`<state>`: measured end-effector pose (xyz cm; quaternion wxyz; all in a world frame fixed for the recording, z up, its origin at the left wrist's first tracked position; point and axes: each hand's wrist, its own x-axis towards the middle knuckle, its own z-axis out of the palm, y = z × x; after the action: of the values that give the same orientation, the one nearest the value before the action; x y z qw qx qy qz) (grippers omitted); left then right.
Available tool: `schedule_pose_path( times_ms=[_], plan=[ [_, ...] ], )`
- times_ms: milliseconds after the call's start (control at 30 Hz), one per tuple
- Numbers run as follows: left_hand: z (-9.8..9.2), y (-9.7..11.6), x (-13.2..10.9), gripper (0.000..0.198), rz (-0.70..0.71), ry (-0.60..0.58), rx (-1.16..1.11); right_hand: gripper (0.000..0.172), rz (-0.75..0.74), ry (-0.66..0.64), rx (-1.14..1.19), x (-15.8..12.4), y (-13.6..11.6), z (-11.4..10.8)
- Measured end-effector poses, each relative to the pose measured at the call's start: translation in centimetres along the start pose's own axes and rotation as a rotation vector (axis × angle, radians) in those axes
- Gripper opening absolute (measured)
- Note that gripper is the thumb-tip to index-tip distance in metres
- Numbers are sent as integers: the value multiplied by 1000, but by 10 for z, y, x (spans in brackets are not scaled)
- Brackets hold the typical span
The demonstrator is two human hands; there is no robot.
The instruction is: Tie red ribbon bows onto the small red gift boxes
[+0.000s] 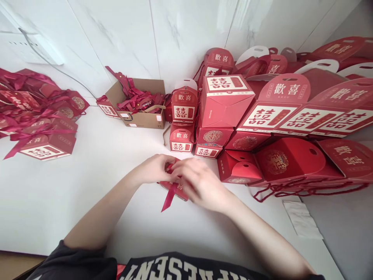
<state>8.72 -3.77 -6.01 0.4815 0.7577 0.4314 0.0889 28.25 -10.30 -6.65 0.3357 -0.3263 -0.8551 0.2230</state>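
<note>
A small red gift box lies on the white table in front of me, mostly covered by my hands. A dark red ribbon hangs from it toward me. My left hand pinches the ribbon at the top of the box, fingers closed. My right hand is blurred by motion and lies over the box's right side, fingers curled at the ribbon.
Red gift boxes with white labels are stacked at the right and back. Ribboned boxes are piled at the left. An open cardboard carton holds loose red ribbons. A white paper slip lies at the right.
</note>
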Motion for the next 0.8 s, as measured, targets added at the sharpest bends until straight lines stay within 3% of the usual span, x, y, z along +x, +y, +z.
schedule_pose_path(
  times_ms=[100, 200, 400, 567, 800],
  plan=[
    [-4, 4, -4, 45, -13, -88, -57, 45, 282, 190, 77, -8, 13, -4],
    [-6, 5, -6, 55, -20, -138, -99, 53, 452, 197, 235, -18, 25, 9],
    [-6, 3, -6, 55, -32, -120, -103, 34, 682, 236, 570, -19, 31, 32],
    [-7, 2, -6, 48, 7, -104, -44, 28, 706, 271, 528, -14, 39, 38],
    [-7, -2, -5, 45, 3, -128, -75, 34, 694, 255, 396, -16, 35, 37]
  ],
)
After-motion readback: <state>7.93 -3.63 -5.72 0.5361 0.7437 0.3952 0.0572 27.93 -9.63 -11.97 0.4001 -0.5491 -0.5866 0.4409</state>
